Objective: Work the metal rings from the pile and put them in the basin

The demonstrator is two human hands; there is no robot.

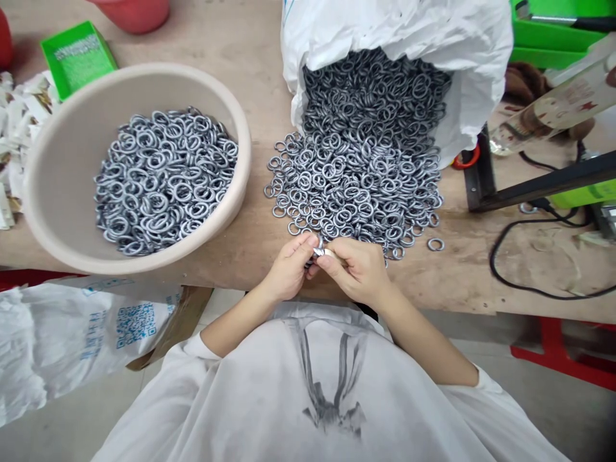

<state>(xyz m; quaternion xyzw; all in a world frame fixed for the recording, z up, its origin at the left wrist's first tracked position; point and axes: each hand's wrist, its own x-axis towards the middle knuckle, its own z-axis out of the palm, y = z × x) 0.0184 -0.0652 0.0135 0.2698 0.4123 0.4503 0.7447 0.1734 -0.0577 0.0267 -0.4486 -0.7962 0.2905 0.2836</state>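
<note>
Both hands meet at the table's front edge, just before a spread pile of grey rings [346, 186]. My left hand [290, 266] is closed, its thumb and fingers pinching grey rings [319, 251] between the two hands. My right hand [359, 269] is closed too, pressing against the same rings; a small pale piece shows by its fingertips, too small to name. The fingers partly hide what is held. The pile spills from the mouth of a white sack [399, 32]. To the left, a beige basin [58, 192] holds many more such rings.
A green tray [79, 61] of small bits and a red bowl [137, 13] stand behind the basin. White wrapped pieces [29, 122] lie at far left. On the right are a black metal frame [539, 183], a black cable [495, 256] and one loose ring [436, 244].
</note>
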